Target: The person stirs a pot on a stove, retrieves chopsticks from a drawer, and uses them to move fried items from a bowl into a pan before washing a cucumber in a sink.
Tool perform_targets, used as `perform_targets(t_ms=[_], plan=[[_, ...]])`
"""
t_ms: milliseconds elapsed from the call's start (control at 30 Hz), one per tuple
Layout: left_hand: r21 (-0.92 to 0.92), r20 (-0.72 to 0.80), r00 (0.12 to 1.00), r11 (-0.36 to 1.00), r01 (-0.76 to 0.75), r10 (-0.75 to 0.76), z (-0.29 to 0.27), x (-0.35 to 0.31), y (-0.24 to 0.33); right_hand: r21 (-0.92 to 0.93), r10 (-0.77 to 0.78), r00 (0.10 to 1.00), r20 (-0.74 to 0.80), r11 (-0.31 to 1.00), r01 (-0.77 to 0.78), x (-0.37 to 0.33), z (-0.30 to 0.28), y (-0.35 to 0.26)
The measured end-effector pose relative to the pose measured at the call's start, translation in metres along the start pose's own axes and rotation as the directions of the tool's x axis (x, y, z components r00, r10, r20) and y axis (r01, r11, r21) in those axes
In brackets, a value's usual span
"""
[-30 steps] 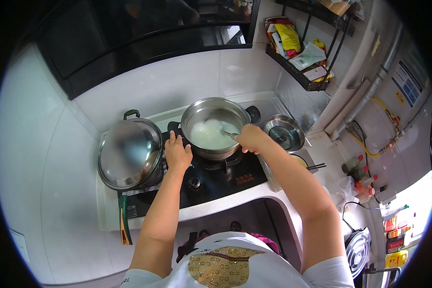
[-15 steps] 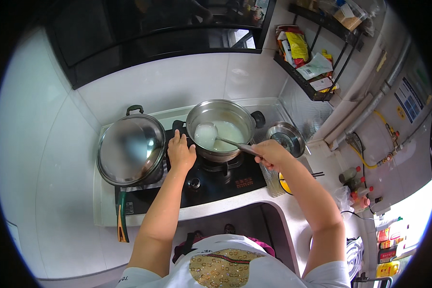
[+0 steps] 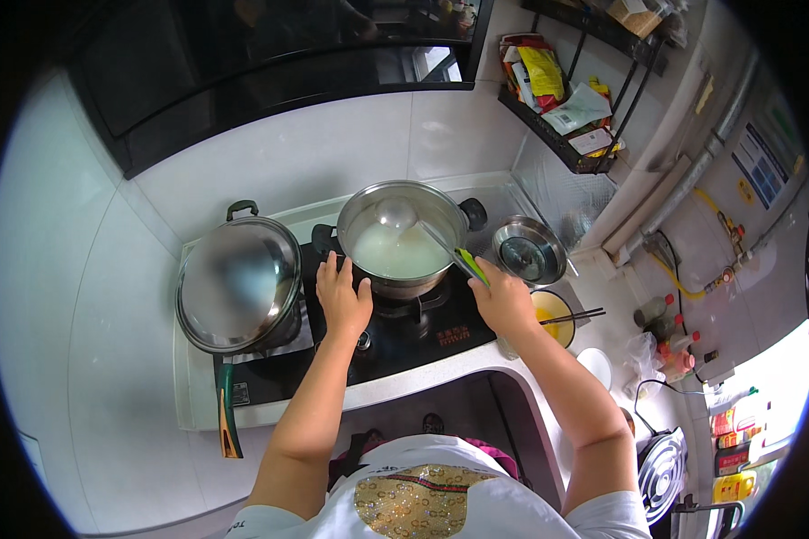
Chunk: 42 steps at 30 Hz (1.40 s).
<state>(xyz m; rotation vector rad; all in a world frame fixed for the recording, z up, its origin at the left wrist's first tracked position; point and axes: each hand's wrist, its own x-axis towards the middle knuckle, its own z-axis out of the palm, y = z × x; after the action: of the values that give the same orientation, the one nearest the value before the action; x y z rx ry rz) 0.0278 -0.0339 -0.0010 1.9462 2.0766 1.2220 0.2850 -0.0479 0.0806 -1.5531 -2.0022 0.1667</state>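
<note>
A steel two-handled pot (image 3: 404, 286) stands on the black gas stove (image 3: 368, 355) with milky white liquid (image 3: 391, 251) inside. My right hand (image 3: 503, 296) is closed around the green and grey handle of a ladle (image 3: 395, 214). The ladle's bowl is above the liquid on the pot's far side, seemingly turned over. My left hand (image 3: 343, 296) is open beside the pot's left side, just below its black handle; whether the fingertips touch the pot I cannot tell. To the left sits a wide pan with a shiny steel lid (image 3: 238, 283), its green and tan handle pointing toward me.
A steel bowl (image 3: 557, 262) stands right of the pot. Nearer me is a bowl of yellow liquid (image 3: 557, 328) with chopsticks (image 3: 580, 315) across it. Several bottles (image 3: 670, 332) line the right wall. A black rack (image 3: 566, 148) with packets hangs above, and a dark range hood (image 3: 288, 81) overhangs the back.
The ladle's bowl has risen from the liquid at the pot's left toward the far side and rolled over. My right hand has turned and shifted slightly nearer me. The left hand remains beside the pot.
</note>
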Motion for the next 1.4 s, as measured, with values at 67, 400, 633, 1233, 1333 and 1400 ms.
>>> perform_targets(t_ms=[67, 400, 633, 1233, 1333, 1400], plan=[[-0.019, -0.021, 1.000, 1.000, -0.012, 0.012, -0.002, -0.005, 0.002, -0.115, -0.001, 0.999, 0.044, 0.993, 0.006, -0.003, 0.002, -0.005], [-0.187, -0.182, 0.973, 0.966, -0.178, 0.144, -0.011, -0.040, 0.028, -0.429, 0.028, 0.974, 0.225, 0.900, 0.073, -0.004, 0.031, -0.044], [-0.330, -0.084, 0.971, 0.914, -0.237, 0.222, -0.013, -0.075, 0.035, -0.386, 0.078, 0.974, 0.215, 0.922, 0.011, 0.000, 0.053, -0.079], [-0.582, 0.324, 0.779, 0.762, -0.284, 0.537, 0.077, -0.194, 0.074, 0.237, 0.157, 0.930, -0.332, 0.968, -0.079, -0.229, 0.047, -0.012], [-0.504, 0.833, 0.524, 0.634, 0.586, 0.178, 0.094, -0.266, 0.085, 0.569, 0.783, 0.605, -0.147, 0.567, -0.596, -0.344, 0.074, 0.030], [-0.251, 0.962, 0.267, 0.571, 0.782, 0.057, 0.100, -0.304, 0.094, 0.818, 0.986, 0.152, -0.071, 0.145, -0.556, -0.416, 0.096, 0.072]])
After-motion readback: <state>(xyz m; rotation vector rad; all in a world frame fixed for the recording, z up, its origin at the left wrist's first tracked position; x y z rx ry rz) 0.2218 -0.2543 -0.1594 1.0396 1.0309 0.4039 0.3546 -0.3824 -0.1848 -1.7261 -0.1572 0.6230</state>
